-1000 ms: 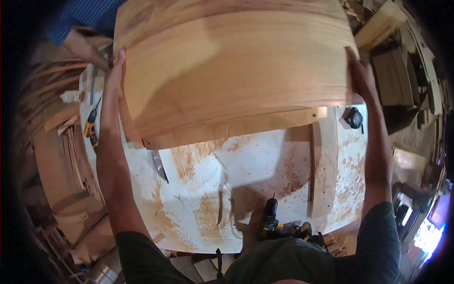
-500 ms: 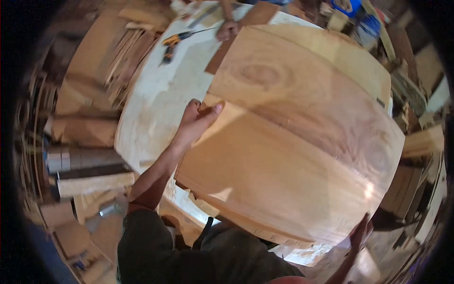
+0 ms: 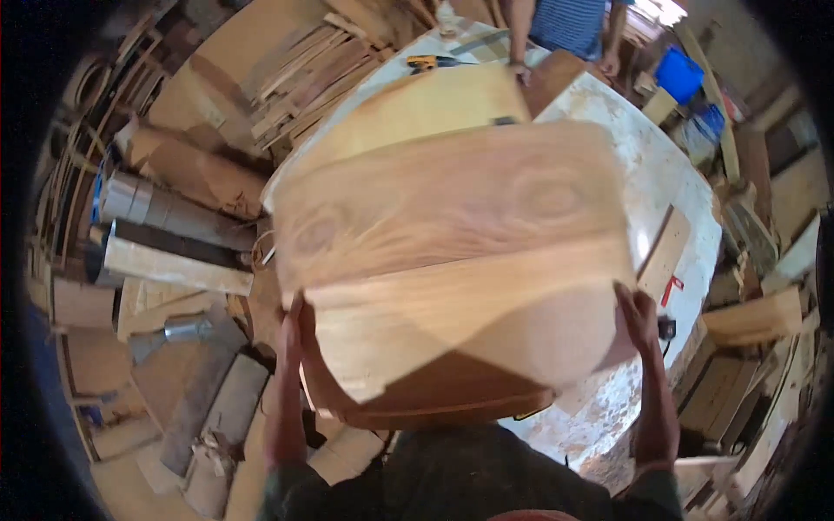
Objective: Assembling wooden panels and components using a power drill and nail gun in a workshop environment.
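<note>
A broad wooden panel [image 3: 460,260] of joined boards, with a seam across its middle and dark knots, lies before me over the table. My left hand [image 3: 298,328] grips its left edge, and my right hand [image 3: 638,314] grips the right edge. Both hands have the fingers closed around the rim. The panel's near edge reaches close to my body. Behind it a paler wooden panel [image 3: 426,108] shows, partly covered by the one I hold. A small dark object [image 3: 503,122] sits by the pale panel's near edge.
The white-stained table [image 3: 599,108] carries a yellow-and-black power drill [image 3: 430,62], a reddish board [image 3: 558,80], a narrow plank [image 3: 665,250] and a red tool [image 3: 672,289]. Across it stands a person in a striped shirt [image 3: 569,22]. Stacked wood offcuts [image 3: 313,78] lie left.
The panel has turned counterclockwise in view, its seam now nearly level. My right hand has come up from the lower right along its edge. The view has shifted, showing more of the other person.
</note>
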Tool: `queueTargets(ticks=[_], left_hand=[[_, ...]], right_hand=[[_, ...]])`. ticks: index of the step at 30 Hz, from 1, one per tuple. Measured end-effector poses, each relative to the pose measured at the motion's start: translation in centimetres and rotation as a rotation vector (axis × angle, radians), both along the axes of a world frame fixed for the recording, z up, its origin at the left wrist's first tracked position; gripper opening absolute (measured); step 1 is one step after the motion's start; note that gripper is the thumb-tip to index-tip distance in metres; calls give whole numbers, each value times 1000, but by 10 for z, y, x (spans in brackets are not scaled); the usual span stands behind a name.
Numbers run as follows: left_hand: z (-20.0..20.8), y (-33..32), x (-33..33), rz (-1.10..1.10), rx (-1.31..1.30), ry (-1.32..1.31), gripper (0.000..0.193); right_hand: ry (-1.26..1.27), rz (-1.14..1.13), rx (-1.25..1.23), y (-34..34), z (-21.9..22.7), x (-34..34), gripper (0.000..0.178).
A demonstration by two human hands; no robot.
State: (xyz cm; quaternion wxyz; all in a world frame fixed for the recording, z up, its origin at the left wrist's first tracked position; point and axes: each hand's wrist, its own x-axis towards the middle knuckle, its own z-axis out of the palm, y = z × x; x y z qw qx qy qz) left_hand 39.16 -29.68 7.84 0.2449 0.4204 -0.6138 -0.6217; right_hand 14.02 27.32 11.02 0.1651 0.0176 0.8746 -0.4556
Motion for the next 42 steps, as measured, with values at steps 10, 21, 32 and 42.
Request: queueTargets(ticks=[10, 21, 32, 42], left_hand=[[-122, -120, 196, 148, 110, -176, 30], [-136, -226, 216, 43, -228, -518, 52], [-141, -177, 118, -45, -19, -289, 52], [-205, -312, 187, -304, -65, -361, 46]], right_hand=[[-45, 352, -36, -150, -95, -19, 55], [-260, 80, 40, -151, -98, 109, 61], [-279, -96, 58, -134, -111, 146, 54], [-302, 212, -85, -150, -128, 177, 44]])
